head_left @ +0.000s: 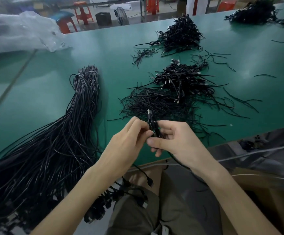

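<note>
Head view: both hands meet over the near edge of the green tabletop (44, 85)
Left grip: left hand (126, 141) fingertips curled, pinching the coiled black cable (152, 127)
Right grip: right hand (175, 139) thumb and fingers closed round the same coil
Cable: upright between the hands, metal plug (149, 112) uppermost
Left of hands: long cable bundle (61, 133)
Beyond: loose ties (154, 100), bundled coils (183, 77)

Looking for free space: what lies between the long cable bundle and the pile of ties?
Bare green table, seen in the head view, separates the long cable bundle from the pile of ties.
</note>
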### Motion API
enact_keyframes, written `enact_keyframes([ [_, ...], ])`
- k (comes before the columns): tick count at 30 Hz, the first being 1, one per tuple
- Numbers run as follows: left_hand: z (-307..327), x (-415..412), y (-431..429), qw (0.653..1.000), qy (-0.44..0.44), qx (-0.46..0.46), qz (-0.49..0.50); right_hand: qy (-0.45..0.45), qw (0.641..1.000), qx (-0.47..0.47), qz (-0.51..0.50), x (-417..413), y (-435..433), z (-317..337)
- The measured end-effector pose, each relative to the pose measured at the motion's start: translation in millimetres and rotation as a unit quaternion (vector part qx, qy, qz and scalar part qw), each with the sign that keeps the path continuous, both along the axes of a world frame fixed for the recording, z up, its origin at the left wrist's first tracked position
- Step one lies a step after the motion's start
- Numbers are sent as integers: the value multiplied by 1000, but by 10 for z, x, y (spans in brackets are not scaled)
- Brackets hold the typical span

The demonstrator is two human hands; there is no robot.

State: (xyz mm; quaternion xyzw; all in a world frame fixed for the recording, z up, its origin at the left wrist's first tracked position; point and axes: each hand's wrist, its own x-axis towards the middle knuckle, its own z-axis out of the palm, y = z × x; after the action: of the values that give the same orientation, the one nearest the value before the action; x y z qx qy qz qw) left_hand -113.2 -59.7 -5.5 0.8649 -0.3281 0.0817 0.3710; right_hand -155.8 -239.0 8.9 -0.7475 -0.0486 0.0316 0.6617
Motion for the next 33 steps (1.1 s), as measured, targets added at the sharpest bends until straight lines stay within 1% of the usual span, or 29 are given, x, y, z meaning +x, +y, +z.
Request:
enact_keyframes([
  [4, -10, 27, -6, 999, 19, -43, 6, -23, 998, -57, -16, -32, 52, -5],
  [6, -21, 24, -12, 998, 14, -61, 8, -38, 997, -69, -24, -44, 73, -16],
  [8, -26, -1, -24, 995, 34, -92, 9, -48, 996, -69, -32, -53, 105, -26],
  [14, 38, -52, -79, 979, 94, -180, -7, -86, 992, -38, -83, -69, 185, -56],
  [17, 113, -98, -143, 972, 102, -211, -7, -115, 988, 10, -103, -78, 233, -66],
  [19, 162, -136, -179, 963, 127, -239, -18, -145, 982, 24, -119, -97, 247, -74],
  [21, 209, -167, -178, 940, 185, -284, -46, -181, 975, 17, -130, -111, 238, -74],
  [25, 251, -199, -119, 877, 317, -352, -82, -250, 958, -50, -131, -112, 146, -42],
  [28, 301, -212, -52, 820, 407, -390, -104, -315, 934, -114, -123, -121, 104, 2],
  [30, 346, -191, 0, 779, 469, -395, -133, -353, 918, -136, -121, -141, 100, 29],
  [31, 361, -173, 22, 769, 490, -382, -150, -368, 910, -145, -121, -155, 92, 36],
  [33, 371, -117, 51, 774, 513, -335, -162, -393, 896, -173, -118, -171, 56, 35],
])
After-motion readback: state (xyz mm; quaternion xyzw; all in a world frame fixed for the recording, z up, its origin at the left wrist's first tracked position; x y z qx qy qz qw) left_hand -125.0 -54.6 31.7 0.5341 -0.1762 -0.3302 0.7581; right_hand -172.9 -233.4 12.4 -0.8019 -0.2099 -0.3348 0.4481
